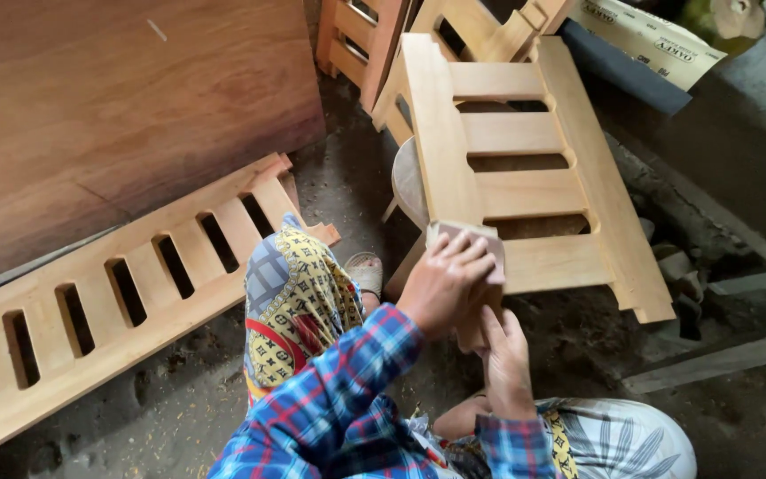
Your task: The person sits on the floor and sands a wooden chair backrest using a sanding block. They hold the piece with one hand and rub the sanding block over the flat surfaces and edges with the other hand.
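Slatted frame [525, 168] leans across a small stool [408, 182], near end toward the person; all places are given from this frame. Left hand [443, 282] lies on the frame's near-left corner, fingers curled down over a folded sanding sheet [472, 241], pressing it flat to the wood. Right hand [505, 359] sits just below that corner, fingers extended upward along the frame's near end, touching the wood; whether they wrap around it, cannot tell, as the left hand covers the tips. Left of the frame, a knee in patterned cloth [299, 302], and beside it a sandalled foot [365, 270]. Farther left, a long slatted rail [117, 302] lies on the dusty floor [179, 408] against a broad board [126, 106]. Beyond the frame's far end, more wooden frames [374, 40] stand stacked. Right of the frame, loose planks [729, 355] on the floor, and a cardboard box [649, 35] farther up.
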